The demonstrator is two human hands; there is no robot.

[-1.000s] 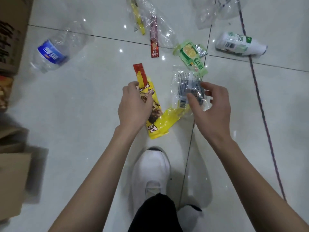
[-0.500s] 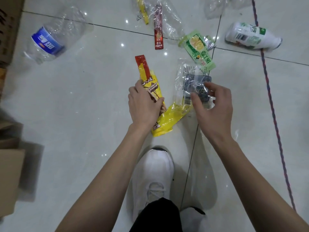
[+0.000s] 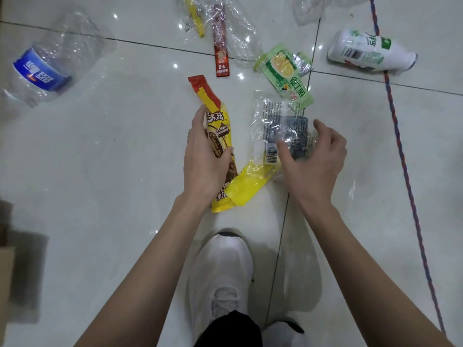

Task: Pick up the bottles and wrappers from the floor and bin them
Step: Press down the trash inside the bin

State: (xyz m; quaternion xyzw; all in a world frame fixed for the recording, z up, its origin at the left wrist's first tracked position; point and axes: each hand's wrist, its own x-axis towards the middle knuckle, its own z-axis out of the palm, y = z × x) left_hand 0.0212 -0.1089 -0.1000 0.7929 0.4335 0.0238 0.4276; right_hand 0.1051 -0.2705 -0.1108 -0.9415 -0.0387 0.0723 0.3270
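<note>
My left hand (image 3: 204,161) grips a yellow and red ice-cream wrapper (image 3: 219,126) by its middle, thumb across its front. My right hand (image 3: 313,161) has fingers and thumb curled round a clear plastic wrapper (image 3: 273,121) with a yellow end, which lies on the white tile floor. A green wrapper (image 3: 285,71) lies just beyond it. A crushed clear bottle with a blue label (image 3: 47,68) lies at the far left. On the far right lies a white bottle (image 3: 368,52).
A dark red stick wrapper (image 3: 221,53) and crumpled clear plastic (image 3: 238,28) lie at the top. A blue-red cord (image 3: 400,151) runs down the right side. Cardboard (image 3: 6,269) sits at the left edge. My white shoes (image 3: 220,271) stand below my hands.
My left hand has closed more firmly round the yellow wrapper. My right hand's fingers have spread over the clear wrapper. The view has shifted slightly.
</note>
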